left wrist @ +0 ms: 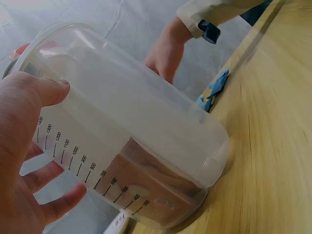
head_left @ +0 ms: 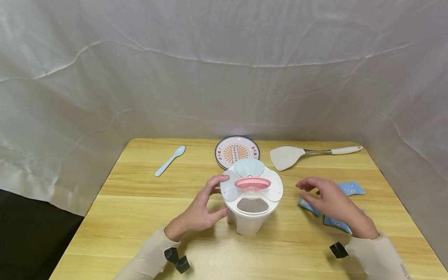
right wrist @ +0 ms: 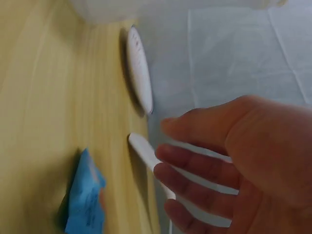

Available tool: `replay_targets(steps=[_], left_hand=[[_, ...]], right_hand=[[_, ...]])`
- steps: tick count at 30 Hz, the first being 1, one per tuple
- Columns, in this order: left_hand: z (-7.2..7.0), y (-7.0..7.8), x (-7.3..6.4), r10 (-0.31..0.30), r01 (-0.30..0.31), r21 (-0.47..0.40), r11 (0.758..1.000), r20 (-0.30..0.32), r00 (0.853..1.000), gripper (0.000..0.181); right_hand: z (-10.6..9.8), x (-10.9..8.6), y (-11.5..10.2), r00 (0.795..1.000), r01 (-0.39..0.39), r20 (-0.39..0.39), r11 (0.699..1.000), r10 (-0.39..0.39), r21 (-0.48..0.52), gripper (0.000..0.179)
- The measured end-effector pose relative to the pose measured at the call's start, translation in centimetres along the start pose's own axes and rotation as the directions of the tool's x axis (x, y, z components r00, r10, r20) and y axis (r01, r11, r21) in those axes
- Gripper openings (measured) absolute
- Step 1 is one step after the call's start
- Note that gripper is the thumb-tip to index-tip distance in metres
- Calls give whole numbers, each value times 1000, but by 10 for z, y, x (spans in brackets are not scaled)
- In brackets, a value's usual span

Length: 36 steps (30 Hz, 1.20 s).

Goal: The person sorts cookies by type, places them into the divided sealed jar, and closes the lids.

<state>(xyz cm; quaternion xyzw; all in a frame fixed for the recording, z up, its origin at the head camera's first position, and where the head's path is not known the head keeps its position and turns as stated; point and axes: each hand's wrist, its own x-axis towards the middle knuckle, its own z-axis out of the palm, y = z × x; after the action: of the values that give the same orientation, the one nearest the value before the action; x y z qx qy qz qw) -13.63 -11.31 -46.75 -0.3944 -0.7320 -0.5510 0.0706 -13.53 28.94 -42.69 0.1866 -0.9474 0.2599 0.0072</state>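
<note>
With our left hand (head_left: 199, 212), we grip the tub (left wrist: 122, 117) near its top; it stands on the table (head_left: 129, 225). Even pressure should steady it. Our right hand (head_left: 328, 197) hangs near the packets (head_left: 351, 189), fingers parted, empty, best left loose.

Blocked from view
My right hand (head_left: 329, 198) partly hides small blue packets (head_left: 352, 188); the white-lidded plastic container (head_left: 250, 224) covers the round white plate's (head_left: 235, 153) near edge.
</note>
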Motion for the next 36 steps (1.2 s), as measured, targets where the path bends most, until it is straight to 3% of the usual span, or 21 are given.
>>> replay_targets(steps=[8,21,29,36], left_hand=[[2,1,-1,-25,25,-31,999,-4,1000,83],[3,2,-1,-47,47,-40,998,-10,999,83],[4,2,-1,-54,54,-43,998,-11,998,83],[4,3,-2,-62,61,-43,997,-11,998,83]], right_hand=[[10,-5,19,994,-65,86,995,71,-73,30],[20,-9,38,988,-113,97,989,121,-91,33],[21,-11,44,990,-108,90,994,109,-15,40],[21,-11,44,996,-79,57,988,72,129,31]])
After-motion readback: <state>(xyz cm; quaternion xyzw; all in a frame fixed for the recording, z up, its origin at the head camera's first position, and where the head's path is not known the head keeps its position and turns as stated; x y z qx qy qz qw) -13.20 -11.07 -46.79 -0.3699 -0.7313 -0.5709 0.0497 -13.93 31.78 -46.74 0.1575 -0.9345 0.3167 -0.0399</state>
